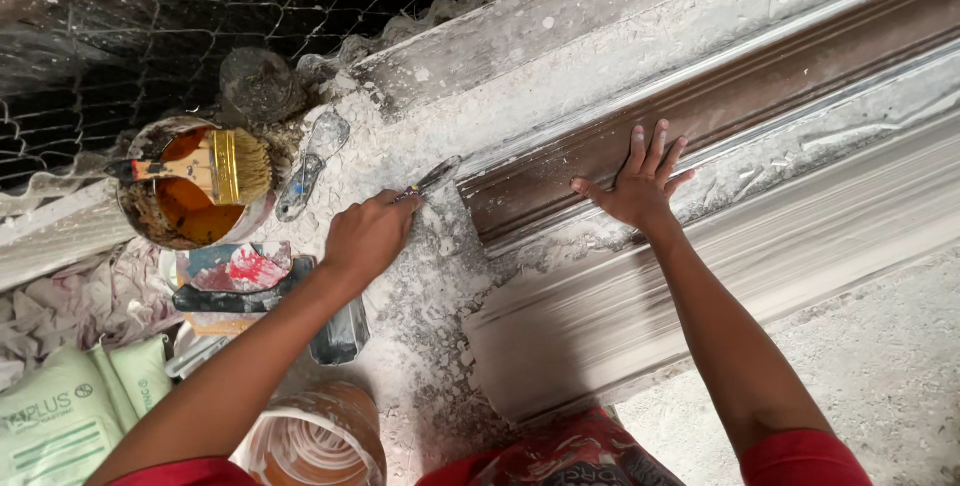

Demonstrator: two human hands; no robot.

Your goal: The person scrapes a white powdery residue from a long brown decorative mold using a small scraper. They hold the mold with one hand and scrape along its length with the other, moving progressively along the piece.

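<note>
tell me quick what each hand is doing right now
Left hand: closed around a small metal scraper.
Right hand: open, fingers spread, pressed flat on the brown moulding.

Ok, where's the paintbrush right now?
Head view, upper left: the paintbrush lies across the rim of the tin of orange-brown liquid, left of the left hand.

Dusty concrete floor (daylit), wire mesh behind.
</note>
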